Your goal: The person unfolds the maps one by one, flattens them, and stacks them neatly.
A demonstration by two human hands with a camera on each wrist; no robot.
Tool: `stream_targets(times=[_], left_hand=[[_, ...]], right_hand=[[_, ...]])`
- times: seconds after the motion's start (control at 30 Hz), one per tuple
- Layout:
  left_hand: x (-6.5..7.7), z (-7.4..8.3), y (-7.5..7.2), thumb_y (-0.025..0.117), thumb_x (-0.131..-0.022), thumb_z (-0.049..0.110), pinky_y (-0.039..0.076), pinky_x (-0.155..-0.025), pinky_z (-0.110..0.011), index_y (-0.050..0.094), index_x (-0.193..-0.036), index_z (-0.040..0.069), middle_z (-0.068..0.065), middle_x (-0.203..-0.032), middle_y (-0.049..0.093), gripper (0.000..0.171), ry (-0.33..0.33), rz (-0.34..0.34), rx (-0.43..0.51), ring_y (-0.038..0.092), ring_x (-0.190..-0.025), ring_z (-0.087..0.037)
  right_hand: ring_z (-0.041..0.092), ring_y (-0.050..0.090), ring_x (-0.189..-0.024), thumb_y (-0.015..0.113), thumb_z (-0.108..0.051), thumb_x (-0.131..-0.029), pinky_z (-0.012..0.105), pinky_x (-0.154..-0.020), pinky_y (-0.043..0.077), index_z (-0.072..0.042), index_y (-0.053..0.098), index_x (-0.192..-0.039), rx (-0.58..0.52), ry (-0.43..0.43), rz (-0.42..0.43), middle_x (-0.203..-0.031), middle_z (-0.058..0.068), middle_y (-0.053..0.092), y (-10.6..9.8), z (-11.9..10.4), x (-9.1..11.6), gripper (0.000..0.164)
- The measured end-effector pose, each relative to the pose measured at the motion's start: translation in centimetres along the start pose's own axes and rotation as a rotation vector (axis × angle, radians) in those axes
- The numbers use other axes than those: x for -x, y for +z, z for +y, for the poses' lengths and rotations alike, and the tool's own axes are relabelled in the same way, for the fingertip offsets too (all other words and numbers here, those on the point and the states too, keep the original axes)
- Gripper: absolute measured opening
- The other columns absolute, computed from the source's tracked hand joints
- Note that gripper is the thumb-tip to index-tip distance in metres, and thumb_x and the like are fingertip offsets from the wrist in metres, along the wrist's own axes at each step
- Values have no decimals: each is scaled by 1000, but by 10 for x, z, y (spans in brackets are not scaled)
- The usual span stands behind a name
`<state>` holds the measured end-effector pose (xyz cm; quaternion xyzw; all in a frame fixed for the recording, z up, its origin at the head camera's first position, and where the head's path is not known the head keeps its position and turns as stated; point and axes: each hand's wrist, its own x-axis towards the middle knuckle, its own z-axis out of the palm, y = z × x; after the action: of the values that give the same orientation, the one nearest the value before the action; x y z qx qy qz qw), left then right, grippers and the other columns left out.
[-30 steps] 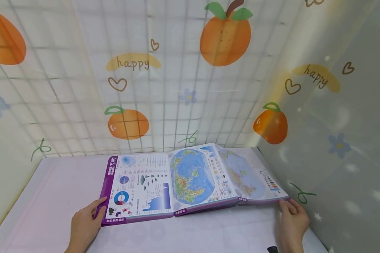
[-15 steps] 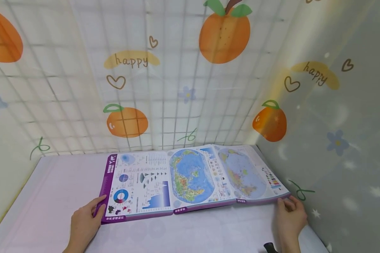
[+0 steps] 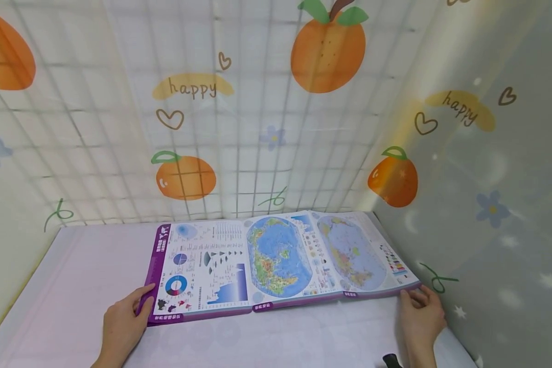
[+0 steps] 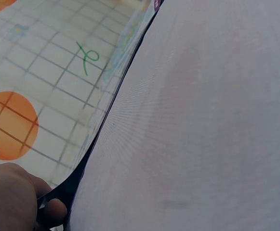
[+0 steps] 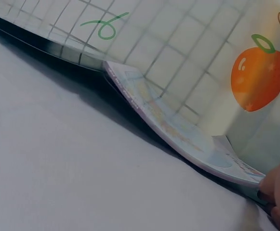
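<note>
A fold-out world map (image 3: pixel 279 258) with a purple border is spread across the table in the head view, its panels showing charts at left and two oval world maps. My left hand (image 3: pixel 124 319) pinches its near left corner between thumb and fingers. At the opposite end, the near right corner is pinched by my right hand (image 3: pixel 421 317). In the right wrist view the map sheet (image 5: pixel 164 127) curves up from the table at a crease, with a dark shadow beneath. The left wrist view shows the thumb and fingers of my left hand (image 4: pixel 14 199) on the dark edge.
A pale table (image 3: pixel 276 342) bears the map. Behind it stands a wire grid draped with a printed curtain (image 3: pixel 239 128) of oranges and flowers, and a grey side curtain (image 3: pixel 524 230) hangs at right. A small black object (image 3: pixel 391 360) shows at the bottom edge.
The right panels of the map have come down flatter, and the gap under the middle panel's near edge has narrowed. My right hand has shifted slightly left, still pinching the corner.
</note>
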<state>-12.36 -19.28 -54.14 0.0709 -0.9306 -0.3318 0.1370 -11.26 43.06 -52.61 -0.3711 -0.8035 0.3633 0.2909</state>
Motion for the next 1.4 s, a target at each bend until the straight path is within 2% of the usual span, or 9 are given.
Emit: stream_targets(times=[0.1,0.17,0.23,0.27,0.33,0.47,0.67,0.93,1.4], left_hand=[[0,1,0,72,-97,13,26,-56,-27,76,-128,8,3,-57,36,31,-2,3,4,34,-55,-13],[0,2,0,73,-97,12,26,-56,-27,76,-127,9,3,-57,36,31,2,7,6,34,-55,-13],[1,2,1,73,-97,12,26,-56,-27,76,-127,8,3,-56,37,31,7,12,9,34,-55,-12],[1,2,1,72,-97,12,26,-56,-27,76,-127,8,3,-57,37,31,7,12,10,34,-55,-12],[1,3,1,72,-97,12,27,-56,-27,76,-127,8,3,-56,37,31,4,12,10,34,-55,-12],[2,6,0,71,-98,12,28,-55,-27,75,-128,8,2,-56,37,30,-8,13,17,36,-54,-13],[3,10,-2,71,-99,12,31,-57,-28,75,-128,8,2,-54,43,30,-32,18,25,40,-51,-14],[3,7,1,71,-100,12,31,-55,-26,74,-128,7,3,-54,41,29,-37,44,39,39,-51,-13],[3,8,2,73,-98,13,31,-56,-26,75,-125,10,3,-55,37,27,-46,90,44,35,-53,-12]], right_hand=[[4,64,-82,65,-15,-101,30,-96,43,-2,46,-154,-4,4,-6,-129,28,69,1,-1,0,57],[13,65,-86,65,-14,-101,43,-109,38,-1,47,-153,-10,0,-4,-129,29,68,3,0,-1,57],[10,64,-83,65,-14,-100,56,-117,27,-1,47,-152,-21,-7,-3,-128,30,68,3,0,-2,56],[-1,57,-77,65,-13,-100,57,-117,25,-1,48,-151,-21,-13,-1,-127,30,68,3,1,-2,56],[-17,39,-70,66,-13,-99,56,-116,26,-1,49,-150,-23,-22,1,-127,30,69,1,2,-3,56],[-24,34,-66,68,-14,-99,55,-114,28,-1,50,-150,-30,-33,-5,-127,29,69,-1,1,-4,55],[-23,34,-68,69,-18,-99,43,-99,38,-2,52,-150,6,-24,-8,-127,26,70,-1,0,-6,55],[-21,36,-69,70,-18,-99,26,-84,34,-2,54,-148,23,-31,0,-125,24,71,-3,-2,-4,54],[-10,44,-78,71,-17,-97,20,-75,37,-5,51,-151,36,-6,-12,-130,23,70,-2,0,-7,58]])
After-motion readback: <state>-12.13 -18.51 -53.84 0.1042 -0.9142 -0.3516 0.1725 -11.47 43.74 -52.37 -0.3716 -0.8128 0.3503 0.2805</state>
